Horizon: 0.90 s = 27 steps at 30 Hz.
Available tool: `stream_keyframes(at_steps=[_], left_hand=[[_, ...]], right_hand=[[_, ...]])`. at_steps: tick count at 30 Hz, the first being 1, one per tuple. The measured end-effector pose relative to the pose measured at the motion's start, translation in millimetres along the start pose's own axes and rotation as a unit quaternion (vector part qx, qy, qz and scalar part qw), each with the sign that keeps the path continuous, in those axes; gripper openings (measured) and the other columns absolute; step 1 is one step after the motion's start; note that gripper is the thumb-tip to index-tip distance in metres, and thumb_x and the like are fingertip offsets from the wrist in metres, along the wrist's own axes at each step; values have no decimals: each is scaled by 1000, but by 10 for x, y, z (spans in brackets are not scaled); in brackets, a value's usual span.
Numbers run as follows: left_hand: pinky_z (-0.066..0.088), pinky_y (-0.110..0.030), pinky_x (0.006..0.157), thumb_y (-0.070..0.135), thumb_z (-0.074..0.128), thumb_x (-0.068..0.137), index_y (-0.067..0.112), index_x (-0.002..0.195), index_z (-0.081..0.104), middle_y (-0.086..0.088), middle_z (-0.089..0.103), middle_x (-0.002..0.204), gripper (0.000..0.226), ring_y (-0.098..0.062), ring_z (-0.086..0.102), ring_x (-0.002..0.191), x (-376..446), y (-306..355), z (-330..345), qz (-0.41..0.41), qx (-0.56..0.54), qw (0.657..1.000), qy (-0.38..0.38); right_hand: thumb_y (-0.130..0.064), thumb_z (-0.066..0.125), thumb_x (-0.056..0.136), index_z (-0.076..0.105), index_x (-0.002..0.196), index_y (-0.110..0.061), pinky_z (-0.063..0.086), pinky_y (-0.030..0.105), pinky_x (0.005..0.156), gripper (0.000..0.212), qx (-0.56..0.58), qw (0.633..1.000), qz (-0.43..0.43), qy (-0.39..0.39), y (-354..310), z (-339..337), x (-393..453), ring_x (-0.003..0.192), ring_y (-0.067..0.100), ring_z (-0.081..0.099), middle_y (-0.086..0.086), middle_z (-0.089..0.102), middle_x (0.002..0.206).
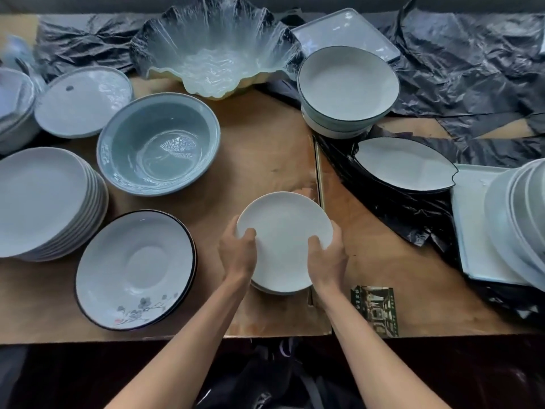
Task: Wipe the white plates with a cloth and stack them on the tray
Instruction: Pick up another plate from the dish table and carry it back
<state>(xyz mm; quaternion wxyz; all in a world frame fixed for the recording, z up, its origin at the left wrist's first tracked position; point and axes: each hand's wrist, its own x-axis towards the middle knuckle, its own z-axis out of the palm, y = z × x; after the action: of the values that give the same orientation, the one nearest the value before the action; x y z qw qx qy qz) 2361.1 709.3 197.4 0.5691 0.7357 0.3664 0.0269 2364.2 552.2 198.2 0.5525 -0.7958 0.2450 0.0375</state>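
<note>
White glazed ceramic fills the head view: a small round white plate [283, 237] sits at about six o'clock from the middle of the brown wooden bench [259, 137], held just above, or resting on, a short pile of like plates whose rims show under its near edge. The left hand [237, 250] grips the plate's rim at eight o'clock, thumb curled onto the upper face; the right hand [327, 256] grips at four o'clock in the same way. So each grip is clamped on the plate, fingers hidden beneath.

No cloth shows anywhere in view, so the step in hand looks like lifting the top plate free for wiping. To do that well, I would keep both thumbs near the rim so the face stays unsmeared, lift straight up to avoid dragging on the plate below, then pass the plate to one hand before reaching for a cloth.

The white rectangular tray [472, 219], at three o'clock on the crumpled black plastic sheeting [472, 69], already carries a leaning stack of white plates [519, 214]. That lean is the risk: a new plate should go down flat and centred, not slid on from the side.

At nine o'clock stands a taller stack of pale plates [44, 199], probably waiting their turn.
</note>
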Motion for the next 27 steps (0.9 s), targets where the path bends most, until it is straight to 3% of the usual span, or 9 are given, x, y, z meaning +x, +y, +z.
stream_keyframes(at_steps=[4,11,15,21,27], left_hand=[[44,-20,68,26,56,78,37,112,66,20,69,96,37,4,62,89,12,-20,-11,13,10,1000,-12],[41,-16,69,31,58,76,40,118,62,26,66,99,44,11,58,91,22,-51,-48,14,11,1000,-26],[43,-19,72,30,59,76,37,124,62,22,66,103,48,5,58,95,43,-77,-63,16,8,999,-41],[43,-28,77,21,57,85,31,126,61,13,67,110,42,-12,61,100,111,-108,-124,52,43,995,-78],[44,-31,81,16,54,86,27,128,61,10,66,109,44,-17,61,101,126,-119,-236,99,79,987,-97]], right_hand=[[-22,55,87,48,134,-34,52,28,73,49,4,1000,-8,1,-5,21,-11,102,12,61,-10,63,116],[-22,57,85,49,135,-31,56,41,85,52,-3,1000,-20,4,23,43,-6,106,17,60,-7,63,119],[-19,57,86,48,138,-26,55,43,88,53,-13,999,-29,8,43,45,4,109,21,59,-2,63,123],[-19,56,92,45,141,-22,46,30,79,51,-22,999,-37,-20,54,-7,23,108,19,57,-2,60,124],[-16,58,91,54,134,-22,52,38,88,43,-45,998,-31,-34,-11,-96,61,106,21,59,-6,62,110]])
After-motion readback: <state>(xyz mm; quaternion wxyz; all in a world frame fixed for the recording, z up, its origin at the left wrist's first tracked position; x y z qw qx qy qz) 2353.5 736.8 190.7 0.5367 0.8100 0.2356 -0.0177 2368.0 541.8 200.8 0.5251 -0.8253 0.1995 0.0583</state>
